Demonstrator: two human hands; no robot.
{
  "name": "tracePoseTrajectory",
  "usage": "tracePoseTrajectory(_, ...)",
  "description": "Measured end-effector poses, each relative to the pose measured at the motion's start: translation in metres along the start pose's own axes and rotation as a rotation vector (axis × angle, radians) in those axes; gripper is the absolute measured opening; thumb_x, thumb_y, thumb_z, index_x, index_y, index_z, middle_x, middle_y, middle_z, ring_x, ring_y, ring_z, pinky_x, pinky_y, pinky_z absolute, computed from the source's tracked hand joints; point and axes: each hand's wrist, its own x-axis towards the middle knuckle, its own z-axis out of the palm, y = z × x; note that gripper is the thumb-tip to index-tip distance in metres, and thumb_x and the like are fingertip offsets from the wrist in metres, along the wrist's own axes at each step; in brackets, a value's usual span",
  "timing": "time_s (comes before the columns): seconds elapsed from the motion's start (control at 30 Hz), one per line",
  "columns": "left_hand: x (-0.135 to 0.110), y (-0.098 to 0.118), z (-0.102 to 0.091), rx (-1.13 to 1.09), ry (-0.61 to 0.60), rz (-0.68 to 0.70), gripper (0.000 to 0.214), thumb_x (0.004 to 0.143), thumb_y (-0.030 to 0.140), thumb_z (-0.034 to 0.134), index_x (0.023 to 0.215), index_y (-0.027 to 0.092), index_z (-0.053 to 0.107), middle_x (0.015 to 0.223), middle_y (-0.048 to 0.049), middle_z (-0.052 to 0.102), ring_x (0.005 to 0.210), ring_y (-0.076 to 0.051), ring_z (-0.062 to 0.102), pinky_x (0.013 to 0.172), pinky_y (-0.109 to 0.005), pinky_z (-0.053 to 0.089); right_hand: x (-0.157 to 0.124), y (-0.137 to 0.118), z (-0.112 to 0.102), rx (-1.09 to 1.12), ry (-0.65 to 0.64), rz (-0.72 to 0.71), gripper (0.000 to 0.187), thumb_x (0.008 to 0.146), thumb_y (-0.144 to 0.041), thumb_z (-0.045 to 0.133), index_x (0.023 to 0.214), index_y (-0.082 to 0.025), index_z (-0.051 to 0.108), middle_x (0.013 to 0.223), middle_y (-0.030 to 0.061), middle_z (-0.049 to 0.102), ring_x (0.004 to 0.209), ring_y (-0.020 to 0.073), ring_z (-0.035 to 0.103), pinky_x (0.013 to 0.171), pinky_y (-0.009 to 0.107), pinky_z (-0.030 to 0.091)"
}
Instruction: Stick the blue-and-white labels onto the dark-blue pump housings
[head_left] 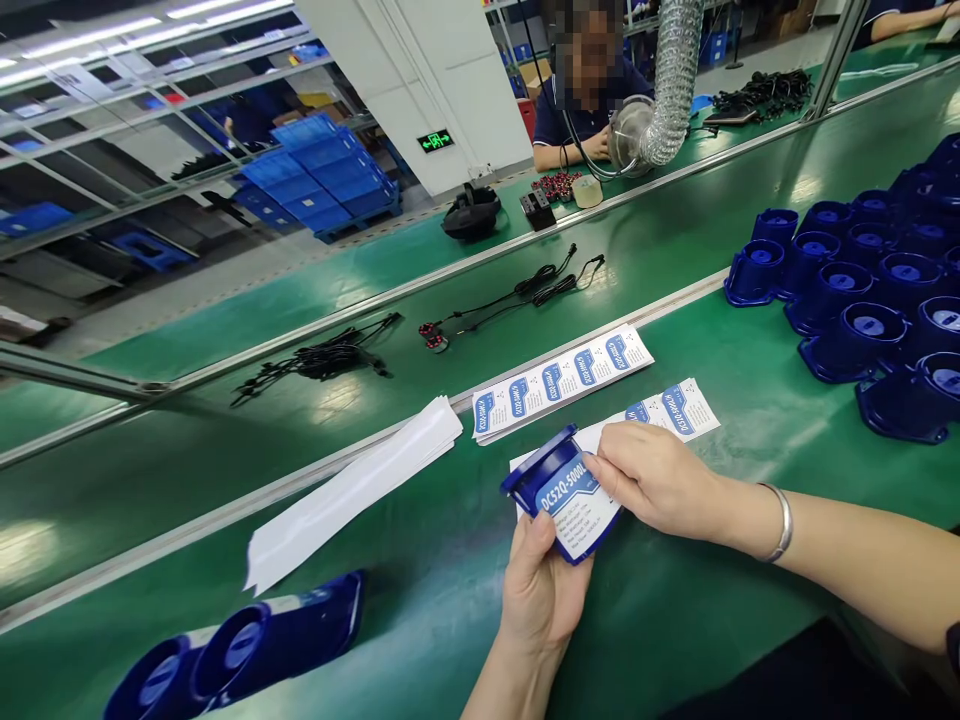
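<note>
My left hand [541, 590] grips a blue plastic housing [546, 472] from below, tilted on its side over the green bench. A white and blue label [576, 508] reading "DC52Q-5000L" lies on the housing's curved side. My right hand [651, 474] presses its fingers on the label's right edge; a silver bangle circles that wrist. Under the hands lies a label sheet [679, 408], partly hidden. A stack of label strips [562, 378] sits just beyond it.
Several blue housings [855, 300] crowd the right side; labelled ones [240, 650] lie at lower left. White backing strips [352, 490] lie to the left. Black cables [517, 295] rest on the conveyor belt. A person sits opposite beside a silver duct [671, 80].
</note>
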Motion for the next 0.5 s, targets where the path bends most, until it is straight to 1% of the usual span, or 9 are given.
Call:
tracePoseTrajectory(0.13, 0.000, -0.001, -0.007, -0.006, -0.041, 0.017, 0.055, 0.062, 0.045, 0.092, 0.111, 0.027, 0.076, 0.115, -0.0079, 0.077, 0.109, -0.028, 0.072, 0.098, -0.040, 0.057, -0.004, -0.003, 0.010, 0.136, 0.036, 0.061, 0.035, 0.108, -0.029, 0.037, 0.074, -0.025, 0.029, 0.069, -0.0016, 0.041, 0.064, 0.0162, 0.041, 0.061, 0.032, 0.033)
tracePoseTrajectory(0.2, 0.001, -0.001, -0.010, 0.008, -0.088, 0.019, 0.058, 0.063, 0.046, 0.091, 0.115, 0.027, 0.075, 0.115, -0.0080, 0.077, 0.109, -0.029, 0.072, 0.096, -0.038, 0.058, -0.008, -0.003, 0.015, 0.226, 0.055, 0.119, 0.035, 0.107, -0.031, 0.038, 0.074, -0.025, 0.030, 0.072, -0.0013, 0.041, 0.068, 0.0166, 0.042, 0.064, 0.032, 0.035)
tracePoseTrajectory(0.27, 0.002, -0.002, -0.014, 0.026, -0.144, 0.028, 0.060, 0.065, 0.048, 0.089, 0.119, 0.027, 0.074, 0.116, -0.0084, 0.077, 0.112, -0.031, 0.071, 0.095, -0.039, 0.059, -0.012, -0.003, 0.022, 0.343, 0.076, 0.243, 0.032, 0.107, -0.036, 0.041, 0.077, -0.025, 0.034, 0.075, -0.0010, 0.043, 0.071, 0.0171, 0.045, 0.067, 0.033, 0.038)
tracePoseTrajectory(0.37, 0.003, -0.004, -0.021, 0.046, -0.201, 0.056, 0.062, 0.067, 0.048, 0.088, 0.123, 0.028, 0.072, 0.115, -0.0082, 0.077, 0.111, -0.032, 0.071, 0.091, -0.038, 0.060, -0.019, -0.004, 0.034, 0.583, 0.077, 0.517, 0.029, 0.104, -0.047, 0.047, 0.088, -0.025, 0.039, 0.077, -0.0029, 0.044, 0.070, 0.0168, 0.048, 0.067, 0.033, 0.042)
tracePoseTrajectory(0.4, 0.003, -0.004, -0.023, 0.049, -0.216, 0.063, 0.063, 0.067, 0.048, 0.088, 0.124, 0.028, 0.072, 0.113, -0.0078, 0.077, 0.109, -0.031, 0.071, 0.089, -0.037, 0.061, -0.021, -0.004, 0.037, 0.655, 0.072, 0.579, 0.030, 0.103, -0.051, 0.048, 0.092, -0.025, 0.040, 0.079, -0.0030, 0.045, 0.071, 0.0169, 0.049, 0.068, 0.033, 0.043)
tracePoseTrajectory(0.43, 0.003, -0.003, -0.023, 0.050, -0.232, 0.065, 0.063, 0.066, 0.048, 0.088, 0.124, 0.028, 0.071, 0.112, -0.0075, 0.078, 0.107, -0.031, 0.072, 0.087, -0.036, 0.061, -0.022, -0.004, 0.040, 0.709, 0.069, 0.617, 0.031, 0.102, -0.054, 0.049, 0.096, -0.025, 0.042, 0.081, -0.0025, 0.047, 0.074, 0.0172, 0.052, 0.069, 0.033, 0.045)
tracePoseTrajectory(0.5, 0.003, -0.001, -0.020, 0.043, -0.267, 0.058, 0.061, 0.068, 0.048, 0.087, 0.123, 0.028, 0.071, 0.110, -0.0079, 0.078, 0.103, -0.030, 0.073, 0.084, -0.037, 0.062, -0.022, -0.001, 0.041, 0.761, 0.092, 0.642, 0.035, 0.102, -0.059, 0.047, 0.103, -0.025, 0.044, 0.090, -0.0002, 0.052, 0.081, 0.0183, 0.055, 0.074, 0.035, 0.048)
